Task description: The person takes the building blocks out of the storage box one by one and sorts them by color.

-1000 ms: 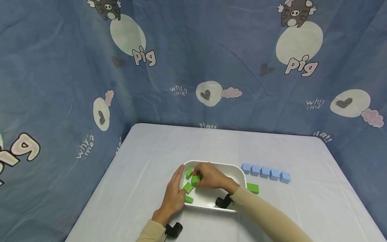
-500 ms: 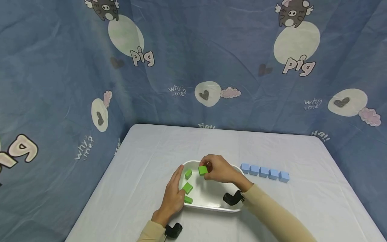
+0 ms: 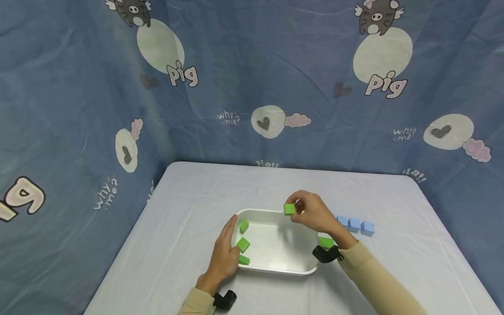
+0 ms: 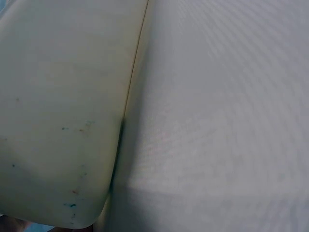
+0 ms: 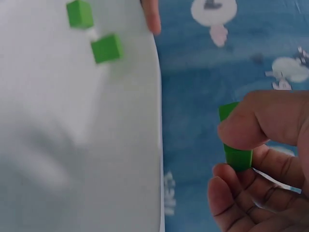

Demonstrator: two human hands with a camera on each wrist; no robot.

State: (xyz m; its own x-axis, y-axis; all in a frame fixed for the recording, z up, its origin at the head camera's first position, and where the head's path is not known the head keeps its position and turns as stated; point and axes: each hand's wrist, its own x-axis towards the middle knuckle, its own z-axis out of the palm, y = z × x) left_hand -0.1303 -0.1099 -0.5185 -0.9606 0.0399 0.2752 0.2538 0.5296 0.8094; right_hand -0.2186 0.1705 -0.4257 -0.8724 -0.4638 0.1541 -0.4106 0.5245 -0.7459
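green block (image 3: pixel 289 210) is pinched in right hand (image 3: pixel 316 214); left hand (image 3: pixel 223 258) rests straight-fingered against tray (image 3: pixel 281 253).

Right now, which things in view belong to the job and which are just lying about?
Likely in the job:
held green block, pinched in the right hand
white tray, left hand at its edge
loose green blocks inside it
outer green block beside it

Seemingly just lying about:
blue blocks, though perhaps wanted later
patterned backdrop

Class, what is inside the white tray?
In the white tray, three green blocks show near the left hand; whatever that hand covers cannot be seen.
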